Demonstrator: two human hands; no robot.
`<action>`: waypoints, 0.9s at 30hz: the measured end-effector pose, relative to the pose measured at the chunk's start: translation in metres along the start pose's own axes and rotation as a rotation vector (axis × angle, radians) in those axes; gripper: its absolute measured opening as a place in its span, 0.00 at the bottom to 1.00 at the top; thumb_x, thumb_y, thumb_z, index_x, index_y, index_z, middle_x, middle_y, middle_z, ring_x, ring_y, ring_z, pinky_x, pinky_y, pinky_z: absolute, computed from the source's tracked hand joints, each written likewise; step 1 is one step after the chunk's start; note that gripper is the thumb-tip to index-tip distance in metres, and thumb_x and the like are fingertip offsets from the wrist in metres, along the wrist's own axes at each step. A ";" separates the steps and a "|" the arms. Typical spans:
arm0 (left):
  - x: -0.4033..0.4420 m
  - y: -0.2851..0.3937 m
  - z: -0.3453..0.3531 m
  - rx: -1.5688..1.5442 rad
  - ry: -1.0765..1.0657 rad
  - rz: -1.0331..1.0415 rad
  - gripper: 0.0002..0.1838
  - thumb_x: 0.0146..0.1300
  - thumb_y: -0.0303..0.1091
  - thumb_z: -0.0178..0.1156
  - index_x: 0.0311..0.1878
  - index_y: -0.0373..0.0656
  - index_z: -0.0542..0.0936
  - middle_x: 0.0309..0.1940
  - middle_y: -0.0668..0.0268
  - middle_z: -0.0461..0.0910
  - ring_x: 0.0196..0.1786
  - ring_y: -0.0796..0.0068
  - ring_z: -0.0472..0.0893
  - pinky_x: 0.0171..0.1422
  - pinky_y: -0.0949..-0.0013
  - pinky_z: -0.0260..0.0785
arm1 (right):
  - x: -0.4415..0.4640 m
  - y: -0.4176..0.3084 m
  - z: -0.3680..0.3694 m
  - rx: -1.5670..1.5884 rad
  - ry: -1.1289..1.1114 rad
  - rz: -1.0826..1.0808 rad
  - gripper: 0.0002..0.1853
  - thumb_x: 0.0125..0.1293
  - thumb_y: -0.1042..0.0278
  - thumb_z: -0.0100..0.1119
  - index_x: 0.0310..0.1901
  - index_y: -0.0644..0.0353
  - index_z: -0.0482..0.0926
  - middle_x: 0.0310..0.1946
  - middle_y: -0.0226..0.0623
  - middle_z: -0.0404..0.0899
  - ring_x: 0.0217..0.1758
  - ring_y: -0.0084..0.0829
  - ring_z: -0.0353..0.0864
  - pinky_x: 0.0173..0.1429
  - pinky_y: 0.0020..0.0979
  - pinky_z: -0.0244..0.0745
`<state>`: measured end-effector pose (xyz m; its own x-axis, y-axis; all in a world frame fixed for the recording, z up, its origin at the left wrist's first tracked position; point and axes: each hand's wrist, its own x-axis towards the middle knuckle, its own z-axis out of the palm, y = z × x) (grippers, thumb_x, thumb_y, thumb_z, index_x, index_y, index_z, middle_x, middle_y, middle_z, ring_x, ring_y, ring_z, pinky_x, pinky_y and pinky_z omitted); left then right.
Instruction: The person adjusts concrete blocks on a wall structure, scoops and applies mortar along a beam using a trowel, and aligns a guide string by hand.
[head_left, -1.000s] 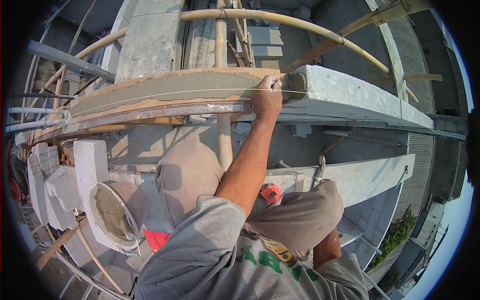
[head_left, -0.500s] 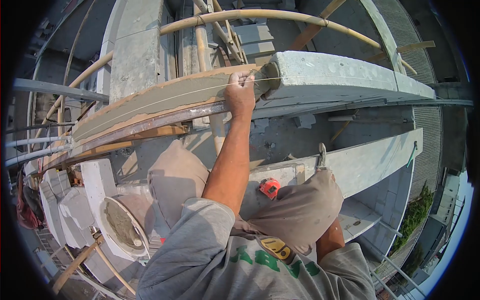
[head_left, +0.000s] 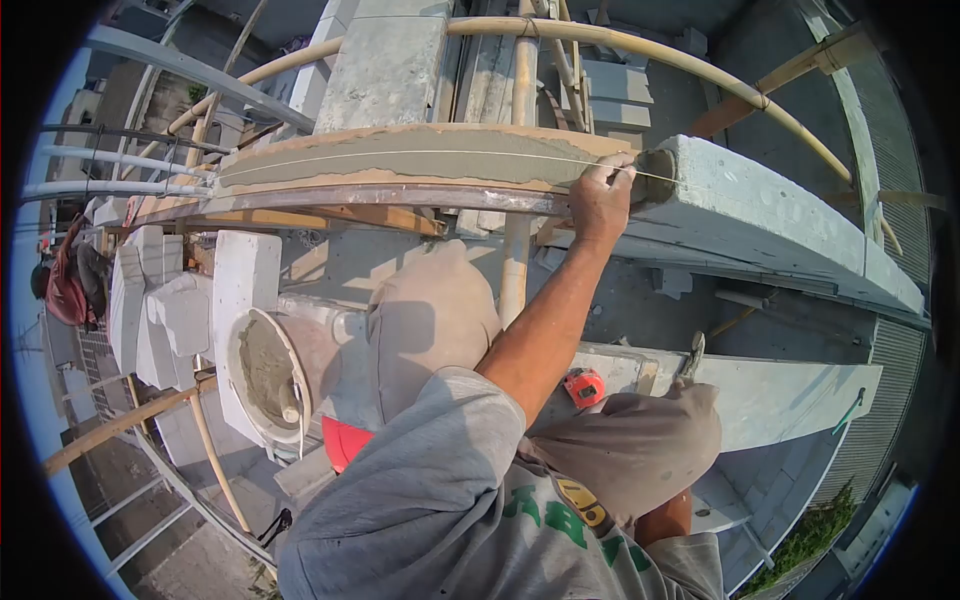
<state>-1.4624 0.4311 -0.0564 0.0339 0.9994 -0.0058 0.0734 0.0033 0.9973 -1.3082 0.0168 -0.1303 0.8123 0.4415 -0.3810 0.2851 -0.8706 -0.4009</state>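
Note:
My left hand [head_left: 602,195] reaches forward with its fingers closed in a pinch at a thin white string [head_left: 430,152]. This string stretches along a strip of wet grey mortar [head_left: 400,165] and past the end of a pale concrete block [head_left: 765,195]. A lump of mortar [head_left: 656,178] clings to that end face, just right of my fingers. Beneath the mortar strip runs a wooden board with a rusty metal edge [head_left: 400,198]. My right hand is hidden behind my right knee; only part of the forearm [head_left: 668,518] shows.
A red tape measure [head_left: 584,387] lies on the ledge by my right knee. To my left stand a bucket of mortar [head_left: 265,375] and several pale blocks [head_left: 245,268]. Bamboo poles [head_left: 650,42] cross ahead. Another person [head_left: 75,275] is at far left, with a drop below.
My view has swung left, so the scene sits farther right. My left hand stays at the string near the block's end. A red object has come into view beside the bucket.

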 end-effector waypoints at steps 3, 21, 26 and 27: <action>-0.007 0.007 -0.001 -0.044 0.004 -0.006 0.12 0.55 0.34 0.60 0.41 0.39 0.82 0.36 0.58 0.83 0.41 0.64 0.83 0.47 0.66 0.72 | 0.017 0.000 -0.002 -0.023 -0.054 -0.071 0.05 0.52 0.74 0.55 0.28 0.64 0.79 0.25 0.46 0.80 0.30 0.43 0.82 0.35 0.37 0.74; -0.015 0.027 -0.100 -0.246 0.242 -0.129 0.06 0.57 0.27 0.60 0.38 0.40 0.79 0.33 0.59 0.80 0.37 0.62 0.81 0.42 0.64 0.71 | 0.097 -0.227 0.046 -0.641 -0.610 -0.899 0.05 0.48 0.75 0.54 0.25 0.62 0.81 0.24 0.49 0.80 0.30 0.46 0.82 0.34 0.41 0.75; -0.016 0.027 -0.130 -0.286 0.338 -0.145 0.06 0.57 0.28 0.60 0.38 0.40 0.79 0.33 0.59 0.80 0.36 0.62 0.81 0.42 0.64 0.71 | 0.085 -0.284 0.103 -0.856 -0.884 -1.013 0.06 0.51 0.69 0.56 0.25 0.62 0.79 0.25 0.50 0.80 0.32 0.51 0.82 0.36 0.45 0.75; -0.017 0.026 -0.134 -0.289 0.351 -0.148 0.06 0.57 0.28 0.60 0.38 0.40 0.79 0.33 0.59 0.80 0.36 0.62 0.81 0.42 0.64 0.71 | 0.074 -0.292 0.118 -0.882 -0.900 -1.040 0.06 0.51 0.69 0.56 0.25 0.62 0.79 0.25 0.50 0.80 0.32 0.51 0.82 0.36 0.45 0.75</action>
<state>-1.5947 0.4183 -0.0201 -0.2988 0.9384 -0.1739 -0.2295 0.1062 0.9675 -1.3914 0.3290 -0.1393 -0.3562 0.5855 -0.7282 0.9312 0.1583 -0.3282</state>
